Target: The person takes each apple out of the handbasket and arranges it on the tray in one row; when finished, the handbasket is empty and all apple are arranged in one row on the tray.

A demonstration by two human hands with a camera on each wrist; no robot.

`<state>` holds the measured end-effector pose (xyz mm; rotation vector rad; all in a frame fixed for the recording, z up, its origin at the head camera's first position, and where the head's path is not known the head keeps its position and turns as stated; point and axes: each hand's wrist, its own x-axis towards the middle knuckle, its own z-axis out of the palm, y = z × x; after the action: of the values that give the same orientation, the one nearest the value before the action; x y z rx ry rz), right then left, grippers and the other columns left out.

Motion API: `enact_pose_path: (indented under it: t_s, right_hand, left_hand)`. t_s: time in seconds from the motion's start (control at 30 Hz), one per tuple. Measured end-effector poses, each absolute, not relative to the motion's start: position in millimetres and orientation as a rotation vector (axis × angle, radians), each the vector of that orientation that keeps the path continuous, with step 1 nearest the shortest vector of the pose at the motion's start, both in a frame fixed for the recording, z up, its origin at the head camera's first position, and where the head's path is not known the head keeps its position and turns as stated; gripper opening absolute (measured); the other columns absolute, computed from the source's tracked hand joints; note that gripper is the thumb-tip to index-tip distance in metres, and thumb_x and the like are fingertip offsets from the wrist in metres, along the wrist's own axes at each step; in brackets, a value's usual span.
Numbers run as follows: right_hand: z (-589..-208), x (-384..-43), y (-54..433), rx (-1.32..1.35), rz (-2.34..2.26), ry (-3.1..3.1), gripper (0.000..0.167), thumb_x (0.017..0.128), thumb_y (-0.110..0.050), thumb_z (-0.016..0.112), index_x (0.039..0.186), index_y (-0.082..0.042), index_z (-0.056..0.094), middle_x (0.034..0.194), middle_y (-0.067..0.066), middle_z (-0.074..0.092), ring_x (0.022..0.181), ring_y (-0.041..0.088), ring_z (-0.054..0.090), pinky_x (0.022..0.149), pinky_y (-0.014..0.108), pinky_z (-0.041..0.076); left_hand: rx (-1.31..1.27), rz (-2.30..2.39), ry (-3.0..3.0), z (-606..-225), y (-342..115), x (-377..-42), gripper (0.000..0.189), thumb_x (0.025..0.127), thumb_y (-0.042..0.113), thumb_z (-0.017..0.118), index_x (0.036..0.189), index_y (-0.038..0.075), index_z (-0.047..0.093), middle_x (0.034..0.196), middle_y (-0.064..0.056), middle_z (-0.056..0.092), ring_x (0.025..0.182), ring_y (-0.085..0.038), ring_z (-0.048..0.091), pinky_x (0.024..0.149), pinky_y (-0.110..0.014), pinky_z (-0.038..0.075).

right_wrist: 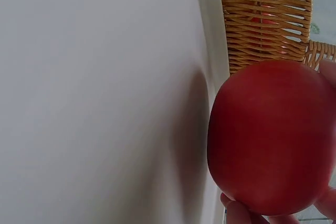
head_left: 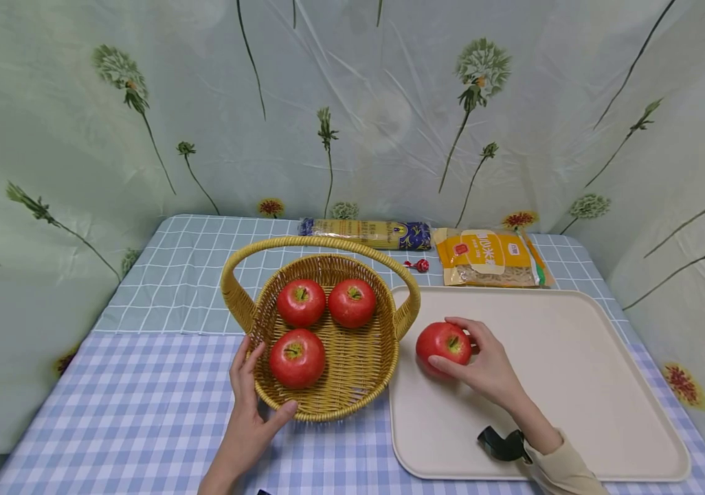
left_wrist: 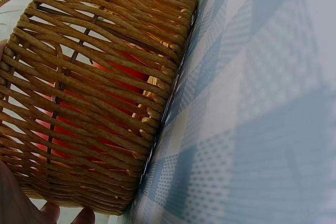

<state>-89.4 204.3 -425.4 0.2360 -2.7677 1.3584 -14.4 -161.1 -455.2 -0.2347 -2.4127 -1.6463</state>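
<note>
Right hand, one: thumb and fingers curled round a red apple, gripping it by its sides. The apple, stem end up, is over the left part of a cream tray, near that tray's left edge; from where I stand I cannot tell whether its underside touches the surface. A shadow falls on the tray beside it. Black curved piece, one: next to the right wrist.

Left hand, one: thumb and fingers spread apart and laid against the outside of a basket, at its near left side.

Basket, one: round, woven, yellow-brown, upright, with a tall arched handle; it stands just left of the tray. Contents: three more apples, red, namely a far left apple, a far right apple and a near left apple. The right part of the basket floor shows bare weave.

Behind these: one long blue-and-yellow packet, lying flat; one orange-yellow bag, just beyond the tray; one red wrapped sweet, between the basket handle and the bag.

Coverings: blue-and-white checked cloth nearest the person, grey-blue gridded cloth farther off, and a pale curtain printed with dandelions at the back.
</note>
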Motion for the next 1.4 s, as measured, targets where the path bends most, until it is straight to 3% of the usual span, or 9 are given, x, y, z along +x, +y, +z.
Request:
enact_pose_path:
  t_s: [0.33,0.83,1.4]
  right_hand:
    - [-428.0,-88.6,202.7,0.22,1.347,-2.808,0.067,0.074,-0.036,0.082,0.128,-0.01,0.052,0.117,0.009,0.053,0.1,0.025,0.05,0.073,0.034,0.05]
    - [-428.4,-90.8,199.8,0.261,1.341,-2.811,0.067,0.072,-0.034,0.083,0.127,-0.011,0.053,0.116,0.009,0.053,0.1,0.024,0.051,0.075,0.038,0.05]
    - [-431.2,-92.2,197.5,0.3,1.357,-2.809,0.067,0.074,-0.035,0.082,0.129,-0.013,0.051,0.118,0.009,0.05,0.106,0.027,0.05,0.078,0.045,0.052]
  left_hand:
    - [-0.23,-1.666,-2.412,-454.5,-161.1,-13.2,0.094,0.076,0.009,0.075,0.15,0.014,0.018,0.155,0.004,-0.008,0.14,-0.022,-0.004,0.1,-0.064,0.014]
    - [-0.236,-1.646,-2.41,-455.1,-161.1,-14.1,0.092,0.076,0.01,0.075,0.15,0.015,0.02,0.155,0.001,-0.007,0.139,-0.03,-0.001,0.098,-0.066,0.016]
    - [-0.242,-1.641,-2.427,-457.4,-162.7,-14.9,0.095,0.075,0.009,0.075,0.151,0.014,0.017,0.155,0.003,-0.008,0.14,-0.024,-0.003,0.099,-0.065,0.015]
